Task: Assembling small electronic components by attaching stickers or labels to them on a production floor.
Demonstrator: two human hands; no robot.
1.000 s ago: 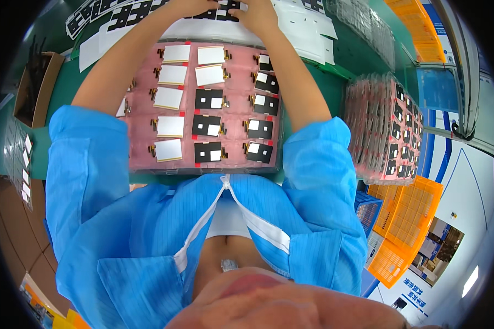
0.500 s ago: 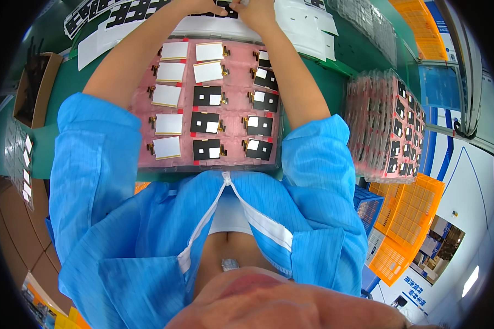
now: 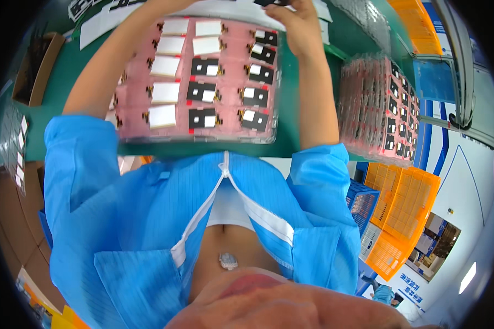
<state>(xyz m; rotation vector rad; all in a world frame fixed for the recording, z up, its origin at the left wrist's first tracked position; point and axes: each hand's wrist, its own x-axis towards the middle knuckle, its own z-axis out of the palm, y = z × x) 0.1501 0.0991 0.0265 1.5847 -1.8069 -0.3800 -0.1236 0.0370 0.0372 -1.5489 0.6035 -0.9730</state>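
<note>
My right hand is at the top of the view, beyond the tray's far right corner. Its fingers pinch a thin black die-cut piece, partly cut off by the upper edge. My left hand reaches past the tray's far side; its fingers lie outside the view. Below my arms lies a clear plastic tray with a pink bed. It holds columns of flat rectangular parts with small gold-and-black connector tabs. Some show a white face; others show a black face with white squares.
White sheets with black pieces lie beyond the tray. At right stands a stack of filled trays, with clear plastic trays behind. A cardboard box sits at left. Orange baskets and a blue crate stand lower right.
My hands have drawn apart, the right moving rightward with the black piece and the left moving left. The tray and surroundings sit higher in the view.
</note>
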